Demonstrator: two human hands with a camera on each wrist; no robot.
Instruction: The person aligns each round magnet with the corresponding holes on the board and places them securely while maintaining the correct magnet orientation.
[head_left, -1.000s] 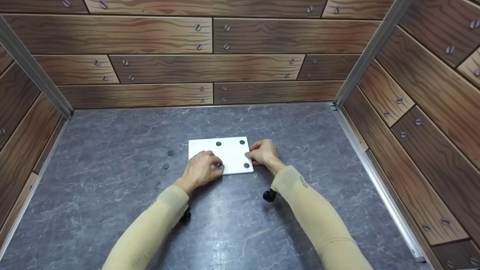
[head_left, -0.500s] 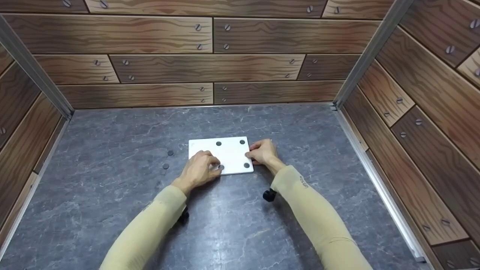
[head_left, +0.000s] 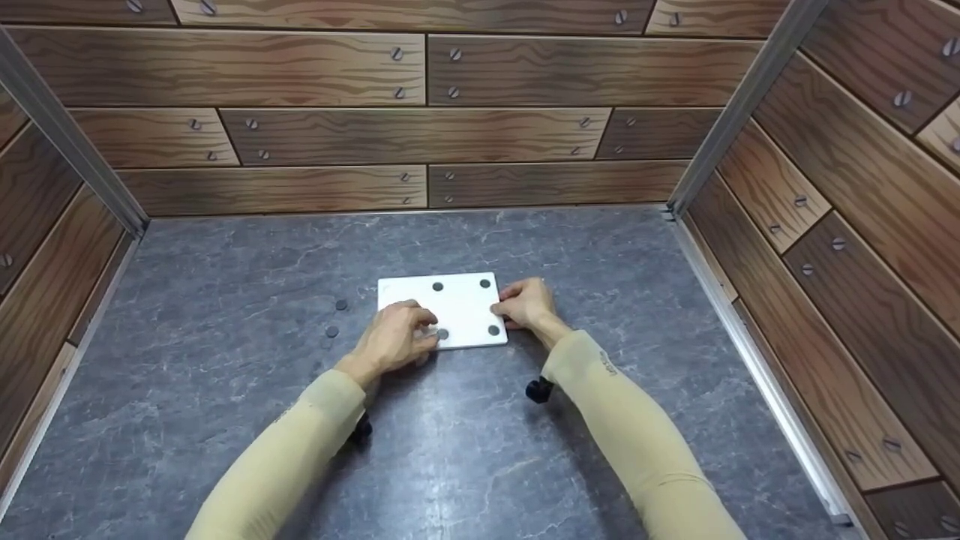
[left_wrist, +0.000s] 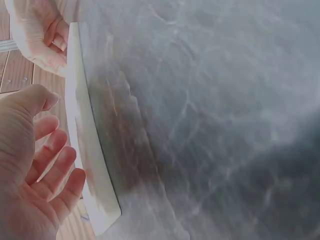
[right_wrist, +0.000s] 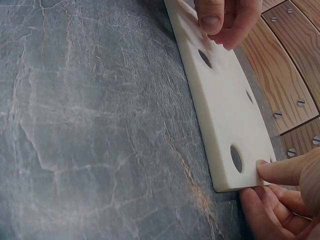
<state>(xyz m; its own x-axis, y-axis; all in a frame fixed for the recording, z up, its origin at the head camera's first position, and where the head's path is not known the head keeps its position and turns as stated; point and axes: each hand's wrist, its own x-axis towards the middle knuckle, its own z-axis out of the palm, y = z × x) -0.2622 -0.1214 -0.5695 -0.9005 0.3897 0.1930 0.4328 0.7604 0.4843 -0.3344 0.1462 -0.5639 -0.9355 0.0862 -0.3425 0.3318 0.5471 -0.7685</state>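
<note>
A white rectangular board (head_left: pixel 466 309) lies on the grey marbled surface, with several dark round discs showing on its top face. One disc (head_left: pixel 442 334) sits near its front edge, just beside my left fingertips. My left hand (head_left: pixel 391 334) is over the board's left part, its fingers loosely bent and apart; in the left wrist view the hand (left_wrist: pixel 30 155) holds nothing. With the thumb on top and fingers at the side and beneath, my right hand (head_left: pixel 527 305) pinches the board's right edge. In the right wrist view, a corner disc (right_wrist: pixel 236 159) lies near that thumb.
Two loose dark discs, one farther back (head_left: pixel 341 304) and one nearer (head_left: pixel 331 331), lie left of the board. Wood-patterned panels (head_left: pixel 330 135) wall the surface at the back and both sides. A metal rail (head_left: pixel 757 367) runs along the right edge.
My left hand has let go of the disc near the board's front edge and drawn slightly left, leaving that disc more visible. My right hand and the board have stayed in place.
</note>
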